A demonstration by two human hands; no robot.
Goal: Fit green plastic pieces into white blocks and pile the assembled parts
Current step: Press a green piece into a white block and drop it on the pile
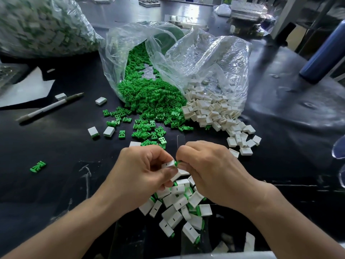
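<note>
- The left hand pinches a white block between thumb and fingertips, its grip curled round it, just above the near part of the dark worktop
- The right hand holds a green piece in a tight pinching grip; the piece meets the end of the block, and only a sliver of green shows between the two hands
- A pile of assembled parts lies right below both hands, white with green ends, tumbled at all angles
- A green heap spills from a clear bag in the middle of the worktop, with loose pieces scattered toward the hands
- A white heap spills from a second bag just right of it; the two heaps touch
- Two assembled parts lie side by side left of the scattered green
- A stray piece lies alone, well left of the left hand
- A pen lies slanted at the left
- A big bag of green and white parts fills the far left corner, blurred
- A blue cylinder leans at the right edge
</note>
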